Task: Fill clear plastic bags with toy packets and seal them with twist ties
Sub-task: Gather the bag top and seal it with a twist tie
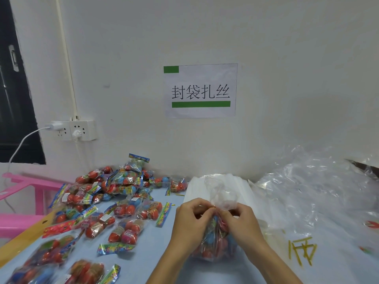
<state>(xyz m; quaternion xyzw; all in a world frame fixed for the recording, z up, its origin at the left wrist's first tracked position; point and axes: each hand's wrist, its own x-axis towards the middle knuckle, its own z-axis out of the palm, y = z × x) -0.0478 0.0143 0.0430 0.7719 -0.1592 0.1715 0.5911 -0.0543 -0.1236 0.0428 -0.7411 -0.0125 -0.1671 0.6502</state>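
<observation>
Both hands, left [191, 220] and right [241, 222], pinch the tie [209, 206] at the neck of the filled bag [215, 240] on the table [147, 249].

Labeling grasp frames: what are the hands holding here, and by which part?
Both the left hand and right hand pinch the filled clear bag at its gathered neck, just below the loose top, with a gold twist tie there.

Single head view, looking forward and down, close over table [143, 253]; wall [266, 58] fills frame toward 12 o'clock.
</observation>
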